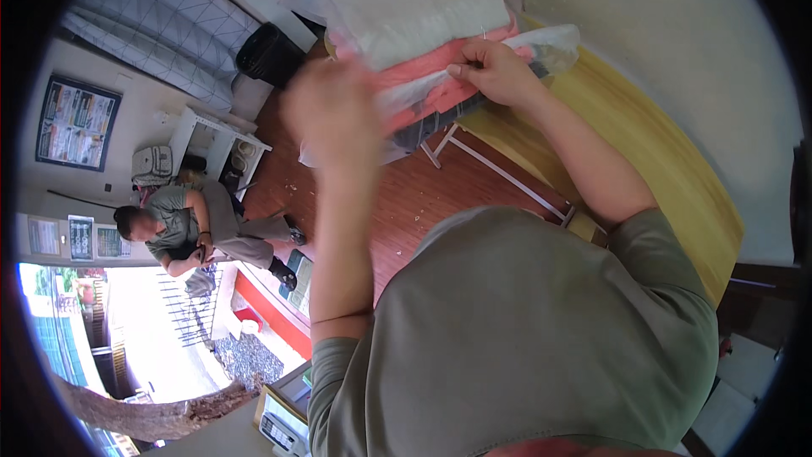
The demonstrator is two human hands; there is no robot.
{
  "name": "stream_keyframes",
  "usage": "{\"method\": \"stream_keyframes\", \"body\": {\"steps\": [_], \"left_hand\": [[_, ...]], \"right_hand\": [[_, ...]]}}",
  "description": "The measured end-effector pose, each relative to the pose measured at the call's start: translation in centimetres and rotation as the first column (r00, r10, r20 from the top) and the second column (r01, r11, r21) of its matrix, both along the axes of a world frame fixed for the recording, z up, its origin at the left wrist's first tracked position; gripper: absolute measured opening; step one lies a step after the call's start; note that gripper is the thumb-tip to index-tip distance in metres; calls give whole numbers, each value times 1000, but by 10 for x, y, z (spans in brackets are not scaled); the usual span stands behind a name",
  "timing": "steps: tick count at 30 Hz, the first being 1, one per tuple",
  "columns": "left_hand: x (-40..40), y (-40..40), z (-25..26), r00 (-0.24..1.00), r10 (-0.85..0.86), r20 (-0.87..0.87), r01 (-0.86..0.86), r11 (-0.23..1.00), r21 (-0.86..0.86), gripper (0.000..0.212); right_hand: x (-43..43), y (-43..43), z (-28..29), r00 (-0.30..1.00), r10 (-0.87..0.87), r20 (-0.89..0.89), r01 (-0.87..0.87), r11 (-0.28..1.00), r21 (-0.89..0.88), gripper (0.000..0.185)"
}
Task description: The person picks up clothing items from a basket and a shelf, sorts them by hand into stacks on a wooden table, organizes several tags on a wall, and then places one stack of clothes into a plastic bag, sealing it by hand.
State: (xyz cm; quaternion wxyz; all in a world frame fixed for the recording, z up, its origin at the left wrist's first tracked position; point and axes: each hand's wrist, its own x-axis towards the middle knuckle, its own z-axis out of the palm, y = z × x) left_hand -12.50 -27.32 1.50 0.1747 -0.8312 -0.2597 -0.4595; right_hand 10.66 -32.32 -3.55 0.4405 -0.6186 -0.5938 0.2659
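A clear plastic bag (555, 44) lies ahead of me with folded cloth stacked inside. On top is a white folded cloth (419, 6) bearing printed writing; coral-pink cloth (450, 98) and dark cloth (438, 124) show below it. My right hand (498, 73) pinches the bag's near edge between thumb and fingers. At the bag's left side, my left hand (333, 108) is blurred by motion, so its grip on the plastic cannot be made out. A strip of gathered plastic runs between the two hands.
The yellow wood-grain table (672, 190) curves along the wall at right. A black bin (269, 54) stands beyond my left hand. At left, a seated person (190, 222) holds a small dark object near a white shelf (209, 139). Small scraps lie on the reddish wood floor (406, 216).
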Motion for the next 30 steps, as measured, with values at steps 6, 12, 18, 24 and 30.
{"method": "stream_keyframes", "body": {"steps": [6, 12, 18, 24, 30], "left_hand": [[37, 5, -37, 944, -156, -292, 11, 896, -444, 18], [37, 16, -30, 949, -272, -160, 93, 726, -681, 16], [28, 2, -37, 980, -163, -110, 88, 864, -496, 19], [32, 11, -52, 991, -1, 137, 54, 922, -383, 19], [33, 54, -77, 1000, 8, 1, -7, 881, -474, 32]], "right_hand": [[-11, -3, 1, 987, -7, -163, 13, 999, 35, 16], [-12, -4, -22, 980, -90, 176, 14, 919, 395, 14], [-8, -2, -16, 994, -19, 104, -10, 962, 274, 10], [4, 5, -21, 993, -69, 95, 29, 928, 371, 13], [-34, -56, -5, 973, -215, 85, 133, 823, 553, 30]]}}
